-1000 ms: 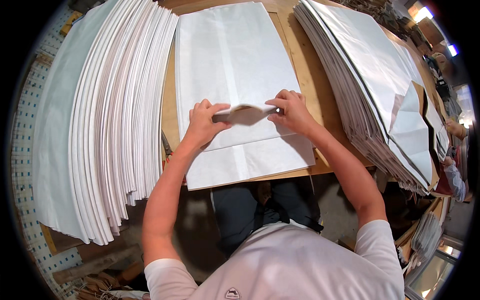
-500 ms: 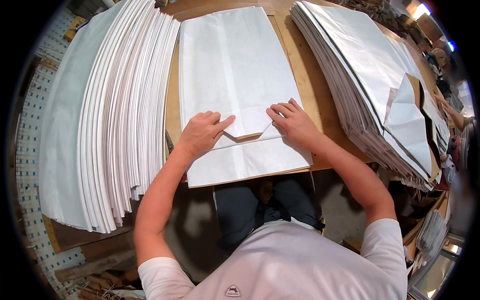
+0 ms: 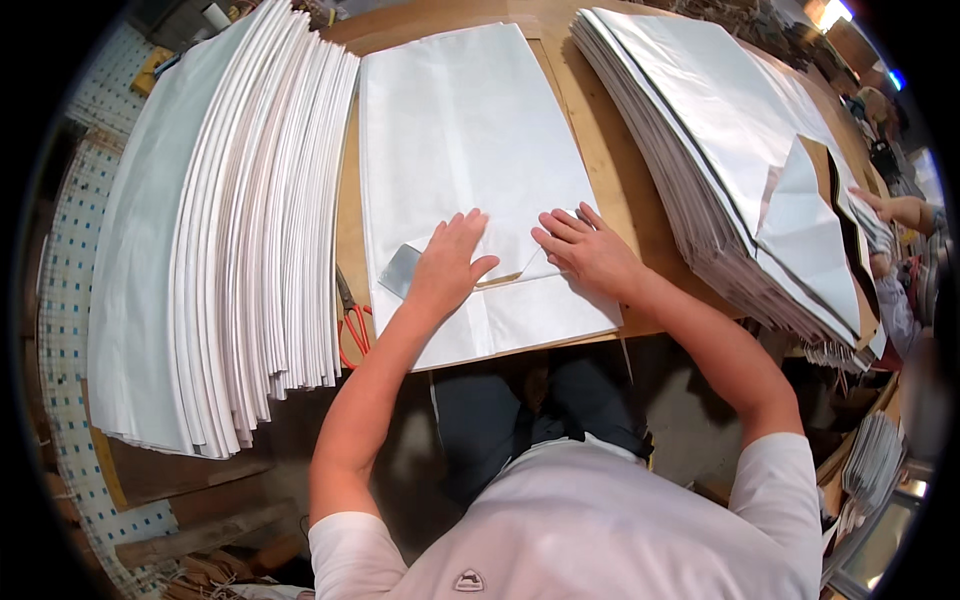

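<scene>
Left hand (image 3: 448, 262) and right hand (image 3: 588, 250) flat, palms down, fingers spread and released, pressing the folded end of a white paper bag (image 3: 470, 170) lying on the wooden table (image 3: 600, 150) between two tall stacks.

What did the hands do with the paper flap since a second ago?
Both hands, left and right, let go of the lifted flap and pressed it flat onto the white bag, palms down. The side stacks and scissors stayed put.
</scene>
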Motion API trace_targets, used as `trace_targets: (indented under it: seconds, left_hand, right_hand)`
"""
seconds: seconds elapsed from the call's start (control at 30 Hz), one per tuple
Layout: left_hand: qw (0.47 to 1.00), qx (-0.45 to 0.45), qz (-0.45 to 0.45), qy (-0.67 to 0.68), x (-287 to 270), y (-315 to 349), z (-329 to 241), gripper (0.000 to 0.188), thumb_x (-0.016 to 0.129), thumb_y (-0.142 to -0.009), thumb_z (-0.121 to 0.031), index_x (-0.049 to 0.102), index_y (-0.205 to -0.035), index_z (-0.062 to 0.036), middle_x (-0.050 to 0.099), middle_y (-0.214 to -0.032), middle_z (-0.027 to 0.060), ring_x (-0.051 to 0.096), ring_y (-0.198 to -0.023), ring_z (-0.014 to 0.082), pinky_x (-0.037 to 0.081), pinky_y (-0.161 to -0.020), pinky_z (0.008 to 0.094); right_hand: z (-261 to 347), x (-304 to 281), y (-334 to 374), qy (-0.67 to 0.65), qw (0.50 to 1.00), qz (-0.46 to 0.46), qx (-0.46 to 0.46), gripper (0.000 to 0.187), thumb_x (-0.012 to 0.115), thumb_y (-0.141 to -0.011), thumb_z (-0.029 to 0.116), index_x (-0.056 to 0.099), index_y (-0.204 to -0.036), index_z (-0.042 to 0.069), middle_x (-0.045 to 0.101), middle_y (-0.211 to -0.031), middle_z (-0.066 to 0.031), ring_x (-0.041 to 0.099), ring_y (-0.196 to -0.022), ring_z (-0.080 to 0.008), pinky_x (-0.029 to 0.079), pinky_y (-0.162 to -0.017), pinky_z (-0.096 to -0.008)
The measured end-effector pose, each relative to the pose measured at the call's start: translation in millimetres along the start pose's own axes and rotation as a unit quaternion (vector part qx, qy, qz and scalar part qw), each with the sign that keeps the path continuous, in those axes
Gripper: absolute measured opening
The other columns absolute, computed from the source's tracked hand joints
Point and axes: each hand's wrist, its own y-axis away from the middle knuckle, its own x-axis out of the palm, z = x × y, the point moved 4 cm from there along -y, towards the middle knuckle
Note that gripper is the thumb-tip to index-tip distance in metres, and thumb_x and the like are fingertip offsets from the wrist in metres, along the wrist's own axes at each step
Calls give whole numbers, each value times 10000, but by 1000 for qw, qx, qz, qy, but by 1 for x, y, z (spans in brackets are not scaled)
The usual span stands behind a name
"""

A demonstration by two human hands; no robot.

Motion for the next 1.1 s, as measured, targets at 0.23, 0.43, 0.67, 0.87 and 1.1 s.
trace_targets:
  seconds: [0.23, 0.43, 0.67, 0.87, 1.1]
  left_hand:
    - [988, 65, 88, -108, 7, 13, 7, 506, 518, -1064, -333, 502, -1532, -142, 482, -1581, 143, 361, -1502, 392, 257, -1237, 549]
    - [988, 82, 110, -75, 12, 5, 11, 487, 594, -987, -277, 587, -1419, -51, 575, -1469, 178, 424, -1452, 409, 282, -1221, 557]
    - [987, 78, 94, -107, 8, 8, 10, 487, 579, -1009, -288, 575, -1448, -77, 555, -1494, 178, 411, -1465, 405, 277, -1224, 547]
    - [989, 4, 77, -123, 1, 24, -1, 522, 562, -1037, -311, 521, -1529, -143, 421, -1618, 188, 369, -1499, 410, 254, -1234, 548]
    - [989, -5, 45, -142, 2, 40, 1, 551, 593, -1018, -381, 539, -1517, -153, 452, -1588, 217, 401, -1479, 418, 272, -1221, 559]
  right_hand:
    - [9, -26, -37, -33, 981, 177, 77, 250, 590, -1008, 202, 675, -1216, 92, 645, -1355, -123, 568, -1305, -292, 364, -1174, -553]
    - [73, 36, -123, -61, 988, -109, 90, 452, 518, -1024, 281, 594, -1354, -18, 541, -1466, -259, 470, -1398, -441, 354, -1182, -513]
    - [49, 40, -72, -38, 994, -71, 79, 459, 543, -1011, 271, 587, -1339, -47, 469, -1527, -271, 397, -1464, -452, 286, -1200, -597]
    - [-15, 25, -12, 8, 973, -28, 228, 611, 386, -1092, 415, 410, -1539, -2, 399, -1631, -173, 342, -1531, -303, 178, -1268, -532]
    - [-10, 24, -23, 24, 974, -20, 225, 599, 405, -1088, 404, 436, -1516, -14, 432, -1605, -188, 358, -1521, -323, 208, -1258, -546]
